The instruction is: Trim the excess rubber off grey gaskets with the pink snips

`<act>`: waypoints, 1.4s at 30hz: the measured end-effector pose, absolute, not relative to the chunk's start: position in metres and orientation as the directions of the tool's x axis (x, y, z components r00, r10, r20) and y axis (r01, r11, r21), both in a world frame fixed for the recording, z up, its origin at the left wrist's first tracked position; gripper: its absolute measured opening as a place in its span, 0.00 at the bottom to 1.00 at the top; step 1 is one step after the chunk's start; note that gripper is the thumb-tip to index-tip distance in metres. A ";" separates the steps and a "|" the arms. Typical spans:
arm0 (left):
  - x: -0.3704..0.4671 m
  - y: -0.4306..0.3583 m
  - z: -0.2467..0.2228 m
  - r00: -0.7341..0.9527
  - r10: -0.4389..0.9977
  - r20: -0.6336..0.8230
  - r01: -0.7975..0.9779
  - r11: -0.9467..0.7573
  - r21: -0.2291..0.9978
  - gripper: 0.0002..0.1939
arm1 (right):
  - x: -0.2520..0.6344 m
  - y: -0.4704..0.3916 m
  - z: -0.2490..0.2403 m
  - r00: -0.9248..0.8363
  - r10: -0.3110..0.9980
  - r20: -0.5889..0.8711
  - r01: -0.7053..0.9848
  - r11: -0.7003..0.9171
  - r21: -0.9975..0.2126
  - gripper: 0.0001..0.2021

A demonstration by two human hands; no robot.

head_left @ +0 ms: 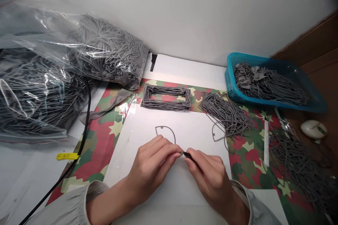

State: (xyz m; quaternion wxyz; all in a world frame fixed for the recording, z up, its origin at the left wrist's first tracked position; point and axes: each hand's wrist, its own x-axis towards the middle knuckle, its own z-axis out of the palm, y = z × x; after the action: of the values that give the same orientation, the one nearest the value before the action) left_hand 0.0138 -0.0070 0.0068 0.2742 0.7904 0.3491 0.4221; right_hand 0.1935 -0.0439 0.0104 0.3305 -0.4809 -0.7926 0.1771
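Note:
My left hand [154, 161] is closed in a pinch on a thin grey rubbery strip [172, 133], which curves up behind the fingers over the white sheet [132, 147]. Between the thumb and fingers of my right hand [210, 172] is a slim dark tool [188, 155]. Its tip meets the left fingertips, and its exact kind is hidden by the grip. A bundle of grey strips [227, 114] lies beyond my right hand, one looping onto the sheet. Straight ahead, more strips are stacked as a rectangle [166, 105].
Clear plastic bags of grey strips [111, 49] fill the left side. A black cable [86, 126] with a yellow tag [67, 156] runs along there. A blue basket [229, 74] of strips stands back right, near a white mouse [313, 129] and a loose strip pile [298, 161].

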 end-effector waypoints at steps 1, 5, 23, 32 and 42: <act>0.014 -0.007 0.007 0.400 0.784 0.475 0.319 -0.605 0.730 0.07 | 0.193 -0.044 0.010 -0.319 0.879 0.354 0.645 0.476 -0.598 0.06; 0.013 -0.007 0.007 0.401 0.785 0.471 0.312 -0.601 0.736 0.07 | 0.193 -0.044 0.011 -0.322 0.878 0.354 0.644 0.478 -0.598 0.06; 0.014 -0.007 0.008 0.383 0.795 0.470 0.320 -0.592 0.740 0.07 | 0.193 -0.046 0.011 -0.312 0.880 0.359 0.661 0.472 -0.583 0.06; 0.014 -0.006 0.008 0.393 0.788 0.473 0.329 -0.601 0.728 0.08 | 0.193 -0.047 0.012 -0.309 0.885 0.349 0.665 0.463 -0.585 0.07; 0.014 -0.007 0.010 0.402 0.788 0.467 0.305 -0.596 0.743 0.08 | 0.192 -0.046 0.014 -0.313 0.883 0.350 0.660 0.467 -0.588 0.07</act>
State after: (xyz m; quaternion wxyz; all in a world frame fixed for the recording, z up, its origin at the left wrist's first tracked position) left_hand 0.0135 -0.0067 0.0096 0.2854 0.7870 0.3470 0.4228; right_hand 0.1922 -0.0457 0.0136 0.3261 -0.4872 -0.7919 0.1708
